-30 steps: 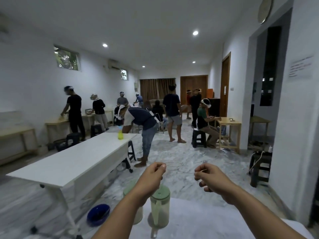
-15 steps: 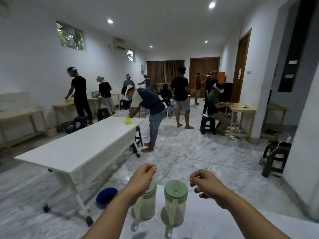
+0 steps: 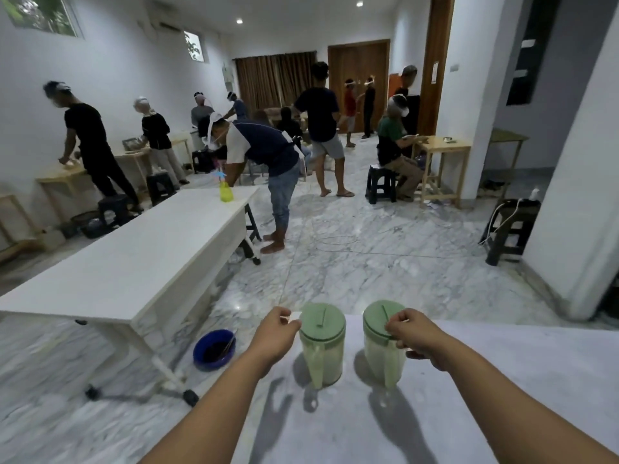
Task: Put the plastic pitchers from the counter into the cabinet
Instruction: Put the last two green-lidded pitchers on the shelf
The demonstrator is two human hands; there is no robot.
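Two pale green plastic pitchers with green lids stand side by side at the far edge of the white counter, handles toward me. My left hand hovers just left of the left pitcher, fingers pinched on a small white piece by the lid's rim. My right hand is curled over the right side of the right pitcher, pinching a small pale piece too. Neither hand holds a pitcher. No cabinet is in view.
A long white table on castors stands to the left, with a blue basin on the marble floor beside it. Several people work further off. A black stool and a white pillar are on the right.
The view has tilted down and drawn nearer, so both pitchers now show fully. My hands have dropped to lid height, one beside each pitcher.
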